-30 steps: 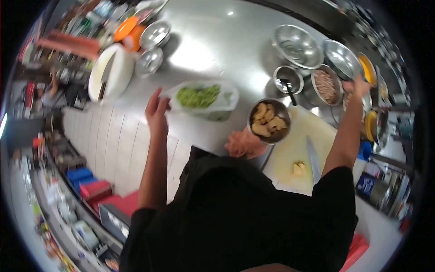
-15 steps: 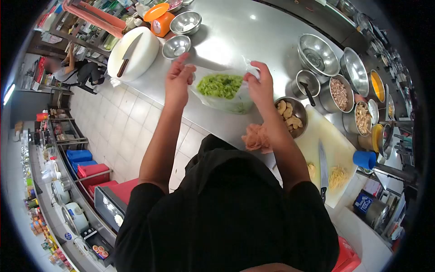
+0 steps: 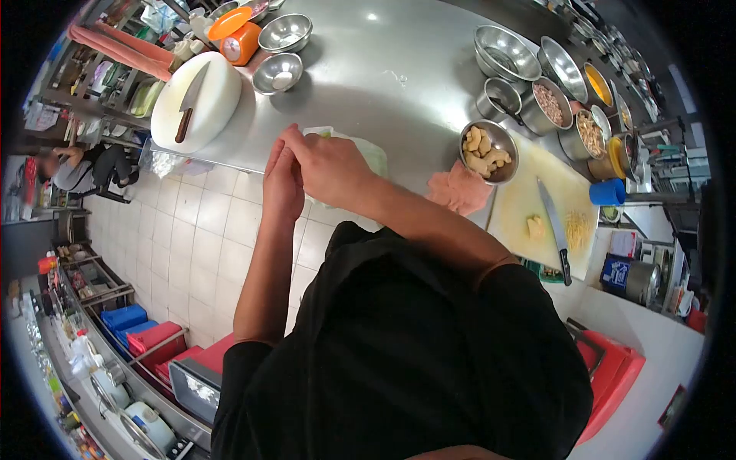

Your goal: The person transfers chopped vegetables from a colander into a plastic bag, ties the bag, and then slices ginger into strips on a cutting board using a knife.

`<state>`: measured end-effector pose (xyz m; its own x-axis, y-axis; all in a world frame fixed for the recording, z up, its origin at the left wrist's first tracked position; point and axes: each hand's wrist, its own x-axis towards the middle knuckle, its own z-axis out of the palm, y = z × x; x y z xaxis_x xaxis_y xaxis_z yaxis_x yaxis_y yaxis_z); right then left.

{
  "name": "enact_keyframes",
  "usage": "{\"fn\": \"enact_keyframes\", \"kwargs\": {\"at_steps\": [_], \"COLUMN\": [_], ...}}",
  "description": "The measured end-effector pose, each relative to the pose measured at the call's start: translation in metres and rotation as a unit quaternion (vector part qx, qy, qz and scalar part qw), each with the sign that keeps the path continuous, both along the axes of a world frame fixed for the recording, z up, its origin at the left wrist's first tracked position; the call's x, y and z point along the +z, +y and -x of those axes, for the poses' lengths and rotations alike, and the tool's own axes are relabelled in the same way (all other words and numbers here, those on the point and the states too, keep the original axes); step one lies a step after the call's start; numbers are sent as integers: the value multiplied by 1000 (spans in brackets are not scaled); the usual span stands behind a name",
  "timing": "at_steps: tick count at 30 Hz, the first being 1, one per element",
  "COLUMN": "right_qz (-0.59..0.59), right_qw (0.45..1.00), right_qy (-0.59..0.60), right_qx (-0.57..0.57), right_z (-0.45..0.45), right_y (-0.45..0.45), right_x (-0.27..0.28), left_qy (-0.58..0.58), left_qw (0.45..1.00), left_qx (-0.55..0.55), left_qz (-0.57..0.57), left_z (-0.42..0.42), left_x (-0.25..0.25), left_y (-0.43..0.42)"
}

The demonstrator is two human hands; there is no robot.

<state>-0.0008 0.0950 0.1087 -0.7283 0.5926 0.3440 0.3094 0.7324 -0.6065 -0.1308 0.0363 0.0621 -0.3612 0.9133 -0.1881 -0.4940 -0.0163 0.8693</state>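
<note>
My left hand (image 3: 284, 188) and my right hand (image 3: 333, 169) meet above the near edge of the steel table. Both are closed, pressed against each other, fingers bunched at the top of a clear plastic bag (image 3: 373, 157). The exact grip is hidden behind the hands. Pale green chopped vegetable shows faintly through the bag, which lies behind my right hand and wrist. To the right of the bag is a crumpled pinkish cloth (image 3: 458, 190), touching a steel bowl of peeled ginger pieces (image 3: 486, 153).
A round white board (image 3: 218, 107) carries a knife (image 3: 190, 103) at the left. Near it are small steel bowls (image 3: 277, 74) and an orange scale (image 3: 240, 42). On the right, a cutting board (image 3: 514, 222) holds another knife (image 3: 553, 230). Behind stand pots (image 3: 546, 107). A person sits far left.
My hands, formerly apart at the bag's two sides, have come together at its left. My right hand crossed leftward and now covers much of the bag. The view shifted slightly.
</note>
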Motion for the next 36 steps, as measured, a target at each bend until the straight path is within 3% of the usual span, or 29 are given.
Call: {"fn": "enact_keyframes", "kwargs": {"at_steps": [1,4,8,10,12,15,18,22,26,29,32,34,36], "right_qz": [1,9,-31,-57,-163,-182,-33,25,-42,18,-30,-95,-139], "right_qw": [999,995,953,920,876,833,880,871,847,808,851,886,879], "right_qy": [-50,-78,185,43,-77,-29,-29,150,203,241,290,116,-51], "right_qx": [-1,-65,-239,-385,-448,-522,-473,-468,-489,-537,-436,-438,-453], "right_z": [3,-10,-65,-133,-193,-221,-228,-182,-176,-172,-157,-147,-138], "right_y": [-6,-34,-44,-26,-17,-14,1,10,60,118,182,218,228], "right_x": [3,19,-16,-70,-123,-183,-212,-152,-103,-85,-119,-193,-234], "left_qy": [27,-53,-79,-84,-69,-57,-39,-15,18,55,50,30,39], "left_qw": [999,998,988,986,989,990,992,996,998,997,997,994,991], "left_qx": [-17,-40,-122,-130,-117,-116,-99,-72,-39,-9,40,99,123], "left_qz": [19,-4,-44,-62,-52,-55,-61,-60,-56,-51,-43,-41,-36], "left_z": [2,6,17,28,33,41,48,61,68,77,86,86,95], "left_x": [2,9,15,9,17,26,36,50,59,58,55,60,50], "left_y": [-4,-6,-5,-5,-10,-13,-22,-43,-58,-71,-89,-99,-115]}}
